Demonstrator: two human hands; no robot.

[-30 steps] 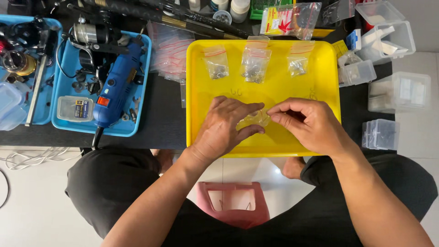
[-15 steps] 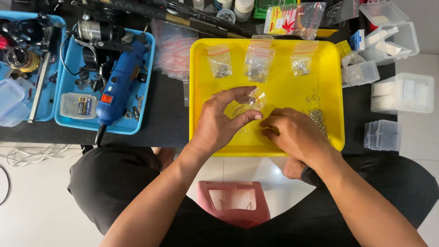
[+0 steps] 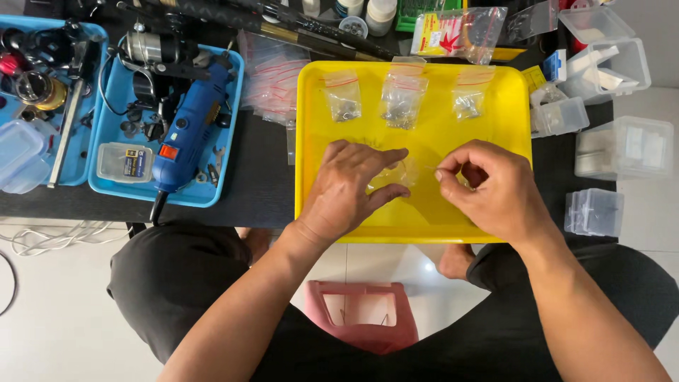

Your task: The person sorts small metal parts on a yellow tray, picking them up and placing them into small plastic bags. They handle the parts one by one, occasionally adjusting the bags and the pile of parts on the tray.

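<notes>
Both hands worked over a yellow tray (image 3: 311,141).

The left hand (image 3: 350,187) pinched a small clear bag (image 3: 396,173) above the tray's middle; the right hand (image 3: 488,187) had fingertips closed narrow, perhaps on some tiny part too small to tell. 3 filled bags (image 3: 402,99) lay along the far edge, with a blue rotary tool (image 3: 187,134) well left.

A home hobby workbench: blue rotary tool (image 3: 189,134), fishing reel (image 3: 145,48), small parts bags (image 3: 400,99), clear plastic boxes (image 3: 626,145).

Yellow tray (image 3: 311,141): glossy smooth plastic. Small bag (image 3: 391,175): clear thin plastic, prob. Blue drill (image 3: 189,134): matt plastic.
</notes>
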